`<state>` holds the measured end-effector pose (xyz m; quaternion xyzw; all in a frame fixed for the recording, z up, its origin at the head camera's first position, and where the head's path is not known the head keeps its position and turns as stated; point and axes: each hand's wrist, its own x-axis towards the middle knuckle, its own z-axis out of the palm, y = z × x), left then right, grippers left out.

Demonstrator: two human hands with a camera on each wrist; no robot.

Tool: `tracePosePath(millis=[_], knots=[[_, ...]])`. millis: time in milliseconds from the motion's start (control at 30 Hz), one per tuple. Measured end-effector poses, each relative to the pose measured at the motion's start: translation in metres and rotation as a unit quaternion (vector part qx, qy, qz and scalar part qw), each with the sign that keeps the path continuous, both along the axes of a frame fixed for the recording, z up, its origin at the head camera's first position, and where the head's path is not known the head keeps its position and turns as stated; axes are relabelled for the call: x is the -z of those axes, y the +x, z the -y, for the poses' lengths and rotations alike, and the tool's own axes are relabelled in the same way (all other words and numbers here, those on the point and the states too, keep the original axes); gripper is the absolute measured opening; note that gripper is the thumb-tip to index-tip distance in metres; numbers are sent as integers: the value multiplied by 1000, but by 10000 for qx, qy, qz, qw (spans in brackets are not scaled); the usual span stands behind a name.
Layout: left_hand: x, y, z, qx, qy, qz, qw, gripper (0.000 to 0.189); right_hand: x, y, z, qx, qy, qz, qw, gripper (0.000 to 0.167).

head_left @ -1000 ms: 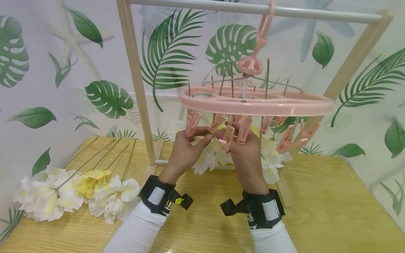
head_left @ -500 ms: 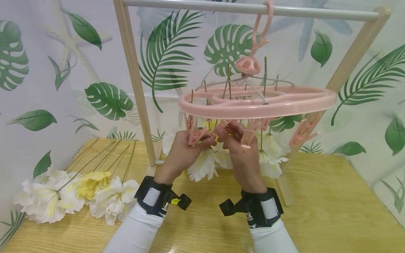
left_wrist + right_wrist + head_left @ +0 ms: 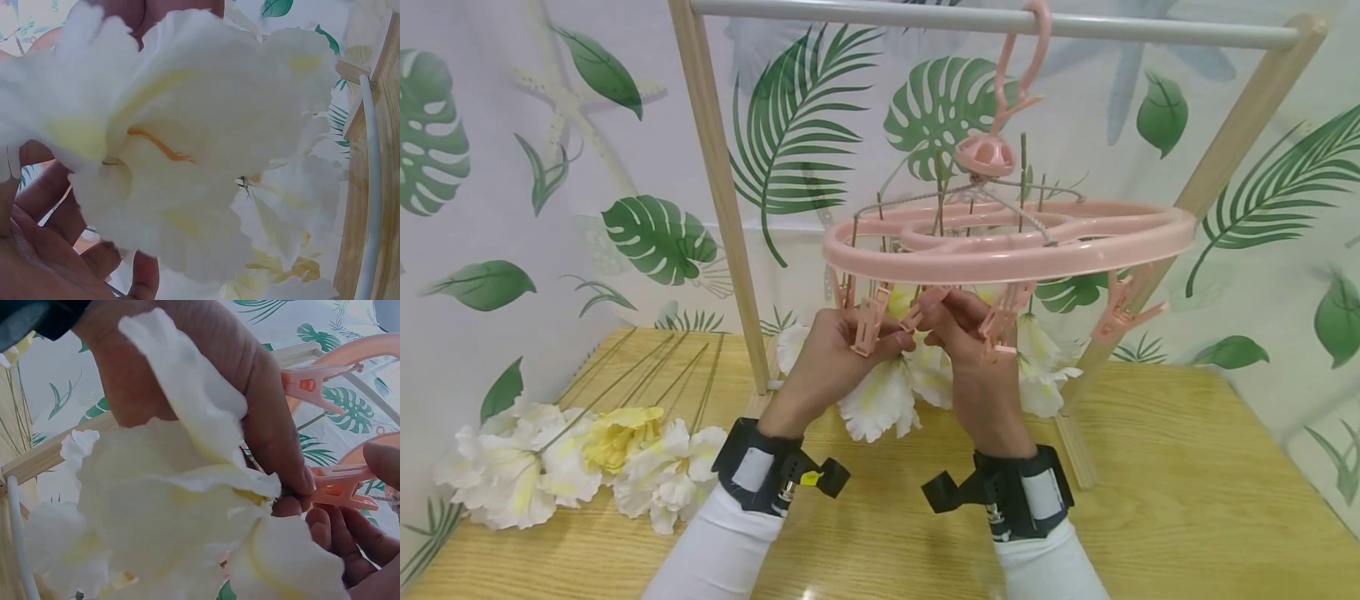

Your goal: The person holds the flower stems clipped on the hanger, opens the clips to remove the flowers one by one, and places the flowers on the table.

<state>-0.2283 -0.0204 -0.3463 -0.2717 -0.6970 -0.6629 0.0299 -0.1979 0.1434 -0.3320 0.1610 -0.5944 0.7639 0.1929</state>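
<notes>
My left hand [image 3: 842,346] pinches the stem of a white flower with yellow streaks [image 3: 162,494], right under its bloom. The bloom [image 3: 200,125] hangs downward below the fingers and covers much of both wrist views. My right hand [image 3: 977,358] pinches a pink clothespin [image 3: 340,481] between thumb and fingers, its tip right at the left hand's fingertips. That clothespin belongs to a round pink clip hanger [image 3: 970,265], which hangs from a rail by its hook. The stem's end inside the clothespin is hidden by the fingers.
Several flowers hang upside down under the hanger, stems [image 3: 1022,179] poking up through its ring. White flowers [image 3: 512,467] and a yellow flower [image 3: 621,437] lie on the table [image 3: 1172,500] at left. A wooden rack [image 3: 722,192] with a grey rail [image 3: 865,15] stands behind.
The hanger has turned and tilted, its left side lower, its clothespins shifted. My right thumb and fingers have come onto a clothespin, and my left hand has shifted slightly with the white flower.
</notes>
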Motion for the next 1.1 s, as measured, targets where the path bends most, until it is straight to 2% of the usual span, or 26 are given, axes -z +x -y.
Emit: tracePosePath(millis=[133,233,467,767,967,1100], knots=[[-2,1,1,-11,-79,-88,9999,18,-2,0,-1,57,26,-43,10000,12],[-3,2,2,-84,-170,-179,9997,9,-3,-1,-1,95,98,-116,9998,12],[-5,3,4,-264,-339,-276,9987,9,-5,-2,-1,-138,-29,-262,9996,15],[-2,5,5,-201,-461,-391,9980,7,-3,1,-2,-173,30,-134,9998,24],[-1,3,5,-23,-460,-542,9975,9,0,0,-5,-104,-121,-284,9995,23],[-3,4,6,-49,-597,-544,9967,9,1,-1,-5,-87,-322,-409,9986,20]])
